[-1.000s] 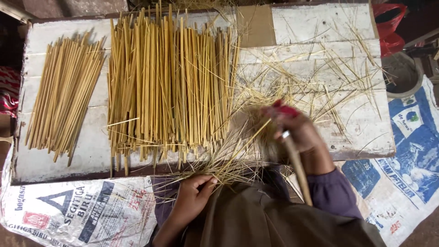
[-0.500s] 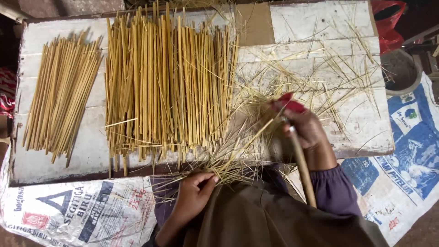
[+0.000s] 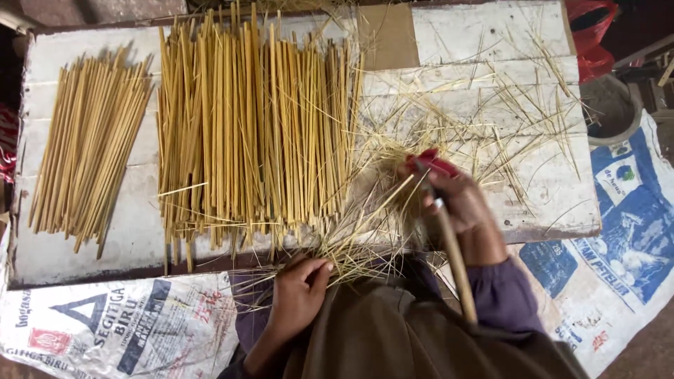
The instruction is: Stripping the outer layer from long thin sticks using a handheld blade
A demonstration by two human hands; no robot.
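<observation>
My right hand [image 3: 463,207] grips a red-handled tool [image 3: 432,165] together with a long pale bamboo strip [image 3: 456,263] that slants down toward my lap. My left hand [image 3: 298,291] rests at the board's near edge, fingers closed on thin yellow shavings [image 3: 351,242] that fan out between both hands. A wide pile of split bamboo sticks [image 3: 253,133] lies on the white wooden board [image 3: 449,35] just left of my hands. A smaller bundle of sticks [image 3: 88,147] lies at the board's left end.
Loose thin slivers [image 3: 505,119] are scattered over the board's right half. A brown cardboard patch [image 3: 387,35] sits at the far edge. Printed woven sacks [image 3: 105,330] cover the floor left and right [image 3: 618,238]. A grey pot [image 3: 611,109] and red container [image 3: 590,28] stand at the right.
My right hand with the tool and strip has shifted slightly right and down over the shavings. My left hand has stayed at the board's edge.
</observation>
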